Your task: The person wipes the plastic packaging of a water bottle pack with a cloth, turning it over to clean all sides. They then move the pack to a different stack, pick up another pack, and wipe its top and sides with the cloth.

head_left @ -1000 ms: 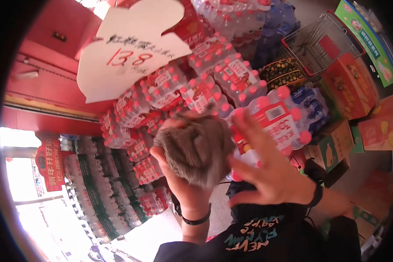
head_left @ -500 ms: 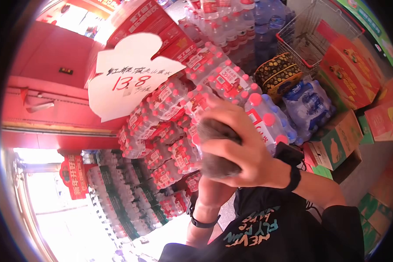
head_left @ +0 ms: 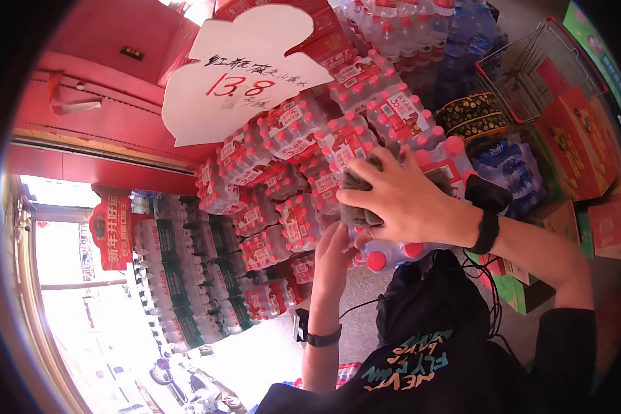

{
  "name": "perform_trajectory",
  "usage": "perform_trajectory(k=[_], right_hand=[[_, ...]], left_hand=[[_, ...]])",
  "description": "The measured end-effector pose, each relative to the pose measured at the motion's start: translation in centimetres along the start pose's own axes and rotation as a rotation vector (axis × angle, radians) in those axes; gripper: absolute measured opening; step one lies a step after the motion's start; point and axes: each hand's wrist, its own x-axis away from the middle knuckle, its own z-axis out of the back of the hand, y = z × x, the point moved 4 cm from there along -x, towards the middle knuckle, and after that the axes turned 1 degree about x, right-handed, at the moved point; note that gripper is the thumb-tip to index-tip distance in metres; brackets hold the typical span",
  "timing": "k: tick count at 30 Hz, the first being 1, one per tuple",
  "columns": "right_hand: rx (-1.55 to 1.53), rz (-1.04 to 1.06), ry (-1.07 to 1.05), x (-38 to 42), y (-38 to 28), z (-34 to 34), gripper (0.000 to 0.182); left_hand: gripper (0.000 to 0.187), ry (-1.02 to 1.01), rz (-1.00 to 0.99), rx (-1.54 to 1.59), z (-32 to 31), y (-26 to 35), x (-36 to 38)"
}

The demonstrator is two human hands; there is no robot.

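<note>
My right hand point(head_left: 410, 196) grips a grey-brown cloth point(head_left: 361, 207), its fingers spread over the top and a fold showing between them. The cloth lies over a shrink-wrapped pack of red-capped bottles point(head_left: 443, 169), part of which is hidden by the hand. Just below the cloth is my left hand point(head_left: 333, 257), fingers extended upward beside the pack's lower left edge. Nothing shows in its fingers. Each wrist wears a black band. More red-labelled bottle packs point(head_left: 296, 217) are stacked behind both hands.
A white price sign point(head_left: 245, 76) reading 13.8 stands over the stack. To the right are a wire shopping cart point(head_left: 531, 65), a blue-wrapped bottle pack point(head_left: 507, 169) and red cartons point(head_left: 576, 141). Green-banded packs point(head_left: 176, 276) stand at left. Black cables point(head_left: 493, 297) hang by my shirt.
My hands were together around the bunched cloth; now they are apart, the right with the cloth over the bottle pack and the left lower. The head view has also shifted.
</note>
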Motion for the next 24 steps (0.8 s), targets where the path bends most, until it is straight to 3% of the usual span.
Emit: perform_trajectory(k=[2,5,8,12,14,19,24], right_hand=[[0.008,-0.062,-0.004,0.4,0.0,-0.6,0.052],[0.157,-0.043,0.032,0.6,-1.1,-1.8,0.040],[0.228,-0.033,0.101,0.7,-2.0,-1.8,0.032],[0.231,0.004,0.118,4.8,-5.3,-0.8,0.019],[0.204,-0.029,0.045,6.3,-6.3,-0.7,0.018],[0.275,-0.234,0.288,3.0,-2.7,0.7,0.016],[0.313,-0.319,0.251,9.3,-4.2,1.7,0.014]], left_hand=[[0.039,-0.015,0.038,0.105,0.1,-0.2,-0.4],[0.033,-0.056,0.010,-0.034,0.6,-0.7,-1.0],[0.030,-0.045,0.062,0.066,0.5,-1.6,-1.7],[0.035,-0.010,0.019,0.161,-0.7,-0.8,-1.5],[0.036,0.003,-0.012,0.147,-0.9,-1.0,-1.6],[0.029,-0.090,-0.023,0.160,0.5,-2.1,-1.9],[0.029,0.065,-0.043,0.180,-0.9,-1.7,-1.7]])
